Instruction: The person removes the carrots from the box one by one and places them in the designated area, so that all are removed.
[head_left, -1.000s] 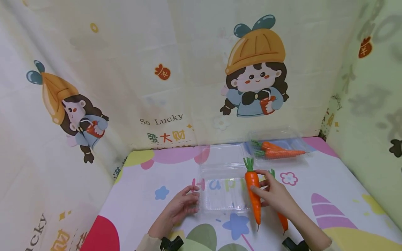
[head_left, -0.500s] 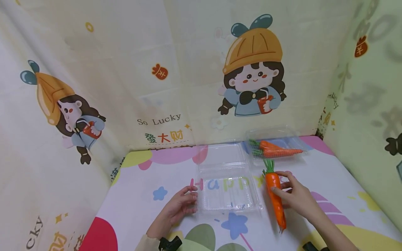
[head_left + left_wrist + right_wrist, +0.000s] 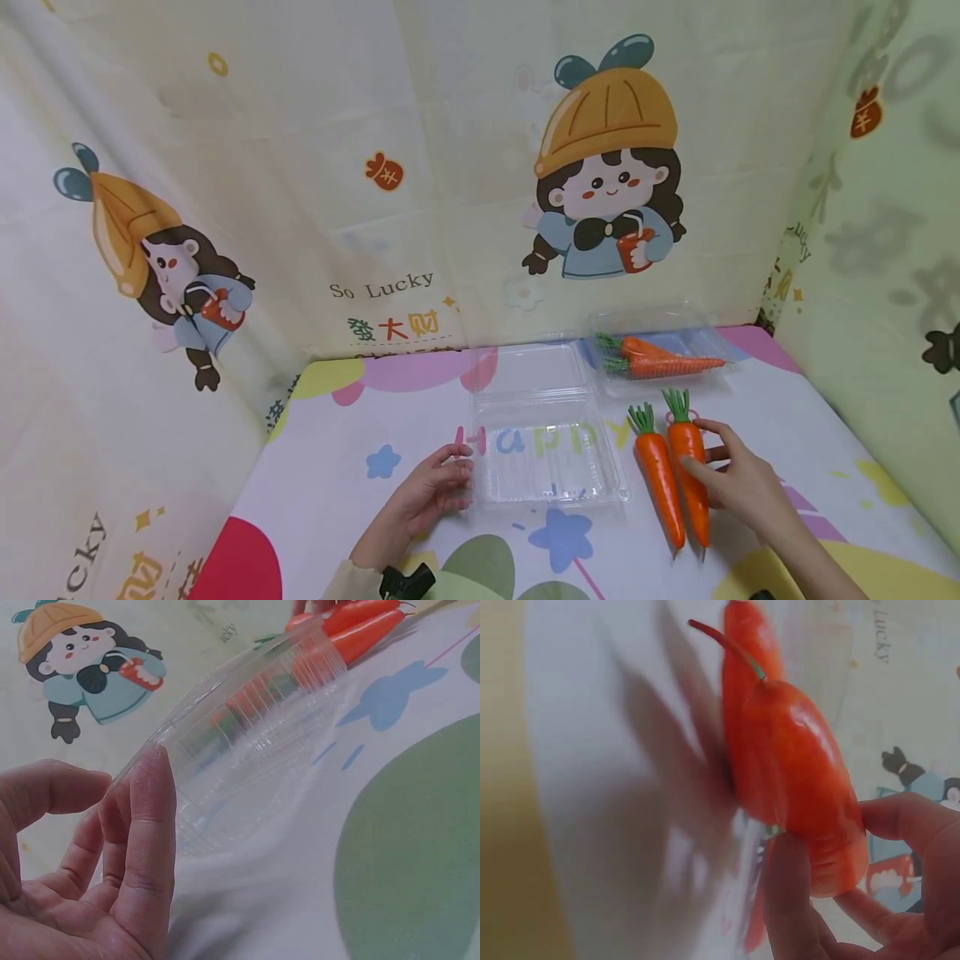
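The head view shows the person's right hand [image 3: 738, 483] with a narrow grip on the right-hand carrot [image 3: 690, 471], whose twin, the left-hand carrot [image 3: 657, 479], lies just beside it; both stand between the table's [image 3: 330, 483] right edge and an open container [image 3: 543, 458], green tops toward the far edge and tips toward the near one. In the left-wrist view the left hand [image 3: 146, 847] pinches the container's rim between thumb and fingers. The step in hand appears to be handling one carrot while the other hand steadies the container; whether the held carrot rests on the table cannot be told. Any next move of it would call for keeping it off its neighbour, either by a lift or a shift toward the right edge, with the left pinch kept light, since the thin plastic would probably flex or slide. The container's lid [image 3: 528, 368] lies back toward the far edge, and near the far right corner a second clear box [image 3: 723, 346] holds more carrots [image 3: 667, 365], leaving little room that way. The printed cloth [image 3: 465, 192] stands along the far edge. The widest room runs from the left hand to the left edge.
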`<state>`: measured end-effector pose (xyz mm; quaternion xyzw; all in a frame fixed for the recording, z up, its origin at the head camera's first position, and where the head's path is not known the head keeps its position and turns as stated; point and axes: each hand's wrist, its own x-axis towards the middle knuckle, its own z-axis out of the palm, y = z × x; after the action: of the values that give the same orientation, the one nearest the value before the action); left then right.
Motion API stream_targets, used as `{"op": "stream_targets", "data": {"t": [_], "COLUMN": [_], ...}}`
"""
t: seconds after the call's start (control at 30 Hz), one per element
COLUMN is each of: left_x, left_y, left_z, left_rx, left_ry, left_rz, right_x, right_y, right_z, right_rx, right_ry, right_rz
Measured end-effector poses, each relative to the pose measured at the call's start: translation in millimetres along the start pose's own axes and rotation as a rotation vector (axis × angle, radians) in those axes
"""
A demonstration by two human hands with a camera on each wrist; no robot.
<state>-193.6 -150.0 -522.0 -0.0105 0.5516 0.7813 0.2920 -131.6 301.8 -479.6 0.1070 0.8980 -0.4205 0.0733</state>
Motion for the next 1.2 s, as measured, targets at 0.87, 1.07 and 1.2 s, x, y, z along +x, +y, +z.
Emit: {"op": "stream_targets", "data": {"t": [0.87, 1.07, 1.2], "left_x": [0.0, -0.7, -0.9], "left_y": [1.3, 1.9, 2.4], "left_z": [1.2, 1.2, 1.5], "left_rx": [0.003, -0.006, -0.008], "left_ry": [0.007, 0.003, -0.001], "left_rz": [0.001, -0.007, -0.007], "right_x": [9.7, 11.0, 11.3], "right_y": [17.7, 19.3, 19.8], "right_z": [-0.2, -4.2, -6.2], "right_rx": [-0.086, -0.109, -0.111], "right_ry": [0.038, 0.058, 0.069], "right_rz": [-0.023, -0.023, -0.022]}}
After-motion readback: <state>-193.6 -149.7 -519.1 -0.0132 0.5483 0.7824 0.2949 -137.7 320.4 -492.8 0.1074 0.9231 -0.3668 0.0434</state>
